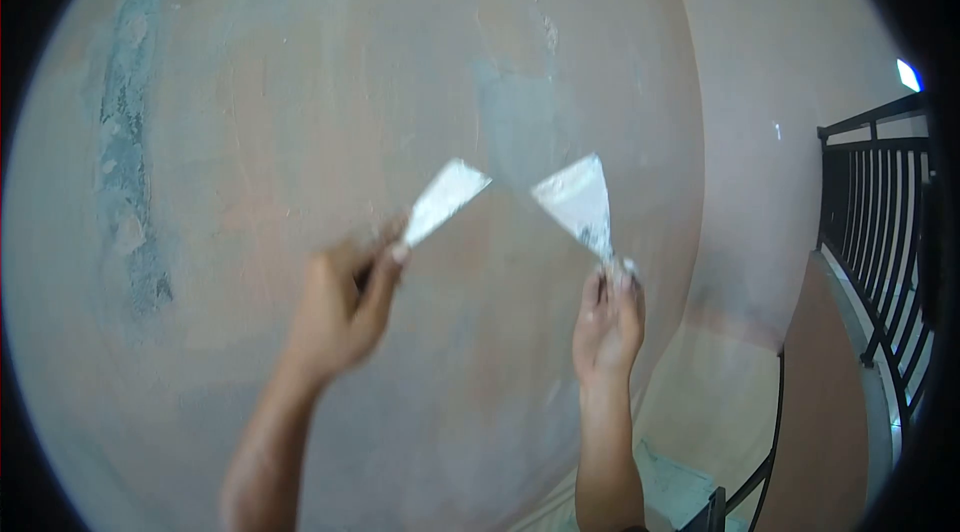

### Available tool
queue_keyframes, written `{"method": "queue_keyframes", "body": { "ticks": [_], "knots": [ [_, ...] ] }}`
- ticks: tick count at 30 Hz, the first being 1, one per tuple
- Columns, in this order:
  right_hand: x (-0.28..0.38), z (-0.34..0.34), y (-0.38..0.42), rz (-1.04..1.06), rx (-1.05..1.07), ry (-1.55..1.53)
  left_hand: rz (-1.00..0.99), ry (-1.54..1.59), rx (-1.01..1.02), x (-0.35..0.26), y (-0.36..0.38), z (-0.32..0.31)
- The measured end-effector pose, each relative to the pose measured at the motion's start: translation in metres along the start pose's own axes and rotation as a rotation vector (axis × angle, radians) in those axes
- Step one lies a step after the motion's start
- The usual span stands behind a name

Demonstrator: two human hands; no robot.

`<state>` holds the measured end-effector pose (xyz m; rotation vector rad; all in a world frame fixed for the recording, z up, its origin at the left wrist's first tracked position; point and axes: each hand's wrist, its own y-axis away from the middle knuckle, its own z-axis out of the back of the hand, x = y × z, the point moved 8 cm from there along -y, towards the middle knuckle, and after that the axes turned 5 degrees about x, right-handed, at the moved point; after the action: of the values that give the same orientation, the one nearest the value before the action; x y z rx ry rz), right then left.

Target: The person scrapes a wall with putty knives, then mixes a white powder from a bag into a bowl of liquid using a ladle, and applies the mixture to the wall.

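My left hand (350,307) is closed round the handle of a narrower putty knife (447,199), whose whitish blade points up and to the right. In my right hand (610,322) is a wider putty knife (578,197), its blade fanning up and to the left, coated in white with a dark smudge near the handle. A gap separates the two blades. Behind them stands a patchy plastered wall (300,112); whether either blade touches it I cannot tell. Fingers hide both handles for the most part.
A rough blue-grey strip (125,152) runs down the wall at the left. On the right, a black metal railing (875,222) tops a brownish low wall (825,412). Another pale wall (760,132) meets the plastered one. Lower right, a whitish-green surface (675,482) shows below.
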<state>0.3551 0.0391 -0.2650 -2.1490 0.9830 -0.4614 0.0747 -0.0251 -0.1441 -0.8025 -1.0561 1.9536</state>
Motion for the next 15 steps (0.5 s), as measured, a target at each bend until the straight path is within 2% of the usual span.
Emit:
{"method": "queue_keyframes", "body": {
  "ticks": [2,3,5,9,12,14,15],
  "knots": [
    [0.000,0.016,0.046,-0.061,-0.060,-0.029,0.398,0.397,0.160,0.020,0.051,-0.035],
    [0.001,0.023,0.067,-0.104,-0.111,-0.051,0.427,0.399,0.174,0.018,0.069,-0.045],
    [0.006,0.018,0.100,-0.166,-0.149,-0.072,0.687,0.863,0.144,0.025,0.110,-0.071],
    [0.010,0.025,0.149,-0.280,-0.183,-0.114,0.789,1.039,0.160,0.032,0.165,-0.090],
    [0.013,0.037,0.181,-0.373,-0.163,-0.121,0.843,1.013,0.117,0.021,0.195,-0.092],
    [0.009,0.049,0.198,-0.420,-0.161,-0.147,0.886,0.900,0.228,0.016,0.215,-0.096],
    [0.008,0.051,0.205,-0.431,-0.133,-0.195,0.911,0.904,0.222,0.014,0.223,-0.095]
  ]
}}
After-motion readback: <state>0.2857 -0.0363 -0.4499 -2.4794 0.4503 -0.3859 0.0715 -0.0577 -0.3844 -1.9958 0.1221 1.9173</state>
